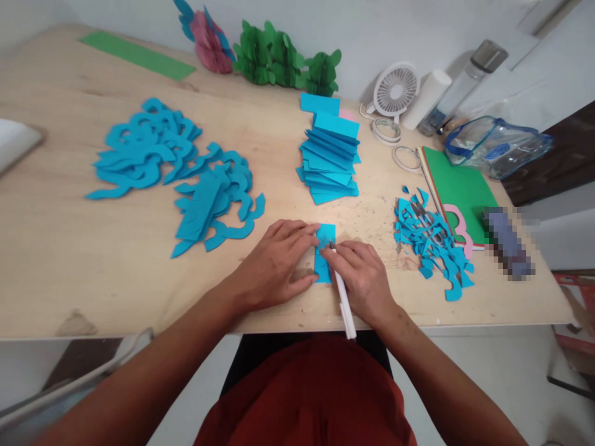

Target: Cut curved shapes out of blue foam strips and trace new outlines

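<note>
A small blue paper rectangle (325,274) lies near the table's front edge, between my hands. The fingers of my left hand (279,263) are stretched out, their tips touching the paper's left side. In my right hand (365,275) is a white pen (344,306), its tip at the upper part of the paper. Faint lines seem to be on the sheet, but my fingers hide part of it. Beyond it sits a loose stack of blue paper rectangles (330,164). Curved blue cut-outs (139,152) form a pile at the left, beside a second heap of cut-outs (223,192).
Blue scraps (434,238) lie at the right, partly over something metallic, near a pink curved piece (458,223) and green sheets (458,186). Tape rolls (387,131), a small fan (396,90), a bottle (460,90) and a clear pouch (502,145) stand behind. Green paper figures (279,59) line the wall.
</note>
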### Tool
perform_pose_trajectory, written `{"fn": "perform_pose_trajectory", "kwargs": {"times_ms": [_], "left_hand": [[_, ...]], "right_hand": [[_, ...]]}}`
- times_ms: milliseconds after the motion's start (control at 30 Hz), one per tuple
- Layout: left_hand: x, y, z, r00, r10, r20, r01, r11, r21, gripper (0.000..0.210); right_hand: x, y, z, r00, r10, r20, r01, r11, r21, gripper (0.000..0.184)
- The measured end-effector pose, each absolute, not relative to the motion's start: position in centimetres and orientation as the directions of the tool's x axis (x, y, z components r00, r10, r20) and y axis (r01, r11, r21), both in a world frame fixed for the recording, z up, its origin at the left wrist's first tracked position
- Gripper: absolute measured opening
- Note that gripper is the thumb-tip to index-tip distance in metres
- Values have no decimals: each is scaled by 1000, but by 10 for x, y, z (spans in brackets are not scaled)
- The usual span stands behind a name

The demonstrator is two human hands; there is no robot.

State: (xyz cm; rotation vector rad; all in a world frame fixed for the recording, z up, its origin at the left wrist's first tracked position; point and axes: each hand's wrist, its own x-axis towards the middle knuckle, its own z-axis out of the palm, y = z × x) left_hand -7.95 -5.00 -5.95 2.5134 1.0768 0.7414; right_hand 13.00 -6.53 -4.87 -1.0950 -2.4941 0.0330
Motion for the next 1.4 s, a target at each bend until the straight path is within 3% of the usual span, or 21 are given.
{"fn": "perform_pose_trajectory", "kwargs": {"times_ms": [833, 933, 1067, 1133, 1400], "left_hand": [[-78, -51, -54, 588, 741, 323, 591, -667, 453, 45], [-78, -52, -52, 603, 742, 293, 604, -665, 440, 42], [-78, -51, -50, 614, 741, 274, 605, -664, 440, 35], [-78, -51, -50, 614, 741, 272, 601, -663, 446, 33], [-78, -52, -51, 616, 743, 262, 612, -661, 435, 40]], "right_hand": [[129, -65, -50, -596, 716, 364, 691, 688, -222, 32], [129, -64, -47, -546, 744, 386, 676, 663, -322, 28], [130, -58, -39, -408, 825, 390, 605, 565, -561, 26], [130, -55, -36, -370, 849, 377, 594, 528, -607, 25], [127, -52, -46, -550, 743, 381, 671, 665, -327, 28]]}}
